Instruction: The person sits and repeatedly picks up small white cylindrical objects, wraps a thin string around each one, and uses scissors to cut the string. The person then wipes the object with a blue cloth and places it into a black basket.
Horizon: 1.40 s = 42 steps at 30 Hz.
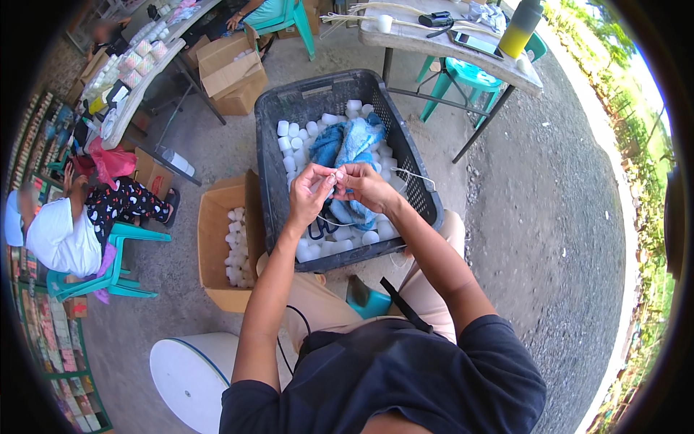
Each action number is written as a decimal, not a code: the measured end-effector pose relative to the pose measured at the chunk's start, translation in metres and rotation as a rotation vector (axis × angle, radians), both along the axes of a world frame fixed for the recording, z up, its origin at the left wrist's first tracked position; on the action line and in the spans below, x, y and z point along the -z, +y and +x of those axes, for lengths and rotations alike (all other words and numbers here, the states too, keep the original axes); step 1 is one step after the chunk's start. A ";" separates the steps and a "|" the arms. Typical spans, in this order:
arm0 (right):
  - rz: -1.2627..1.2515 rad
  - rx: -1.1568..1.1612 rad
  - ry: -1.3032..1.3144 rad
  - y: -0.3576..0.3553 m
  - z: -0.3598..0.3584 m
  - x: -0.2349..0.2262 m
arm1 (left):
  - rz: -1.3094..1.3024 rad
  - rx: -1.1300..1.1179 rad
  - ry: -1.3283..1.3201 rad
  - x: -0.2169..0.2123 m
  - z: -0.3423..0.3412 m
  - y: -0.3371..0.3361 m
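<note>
My left hand (309, 194) and my right hand (367, 185) meet fingertip to fingertip above a large black plastic crate (416, 170). Both pinch a thin white cord (413, 174); one length trails right over the crate's rim, another hangs below my left hand. Something small and white shows at my left fingers, partly hidden by them. Inside the crate lie many short white cylinders (288, 145), which look like candles. A blue towel (358, 137) rests on top of them. Close below my hands is a dark blue looped handle (318, 230), perhaps of scissors.
Left of the crate stands a cardboard box (210, 239) of white pieces. A white round container (189, 383) is at lower left. A table (448, 42) with a phone and bottle stands ahead right. Another person sits on a green chair (108, 271) at left.
</note>
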State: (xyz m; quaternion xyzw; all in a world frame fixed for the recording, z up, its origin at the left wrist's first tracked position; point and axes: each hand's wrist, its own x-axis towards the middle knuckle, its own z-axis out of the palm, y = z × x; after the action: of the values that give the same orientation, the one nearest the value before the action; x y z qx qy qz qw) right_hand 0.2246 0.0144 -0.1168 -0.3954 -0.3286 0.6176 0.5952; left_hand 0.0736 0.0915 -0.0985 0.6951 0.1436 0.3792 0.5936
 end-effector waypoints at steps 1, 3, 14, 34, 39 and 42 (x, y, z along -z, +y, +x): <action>-0.007 -0.023 0.017 -0.001 0.000 0.001 | 0.009 -0.002 -0.008 0.004 -0.001 0.003; 0.016 0.127 -0.075 -0.001 -0.007 0.000 | -0.005 -0.021 0.012 0.005 0.000 0.004; 0.257 0.358 -0.618 -0.002 -0.016 -0.014 | -0.025 -0.130 -0.043 0.001 0.002 0.005; 0.312 0.390 -0.774 -0.012 -0.027 -0.031 | -0.382 0.109 -0.004 -0.003 0.000 0.007; 0.346 0.470 -0.872 -0.010 -0.024 -0.026 | -0.295 0.094 0.013 0.002 0.001 0.005; 0.466 0.548 -1.050 -0.008 -0.027 -0.024 | -0.286 0.077 -0.061 0.009 0.001 0.006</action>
State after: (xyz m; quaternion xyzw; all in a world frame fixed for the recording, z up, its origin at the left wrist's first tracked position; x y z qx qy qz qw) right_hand 0.1974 0.0067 -0.0932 -0.5753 -0.5892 0.0788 0.5618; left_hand 0.0749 0.0976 -0.1073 0.5967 0.1511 0.3528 0.7047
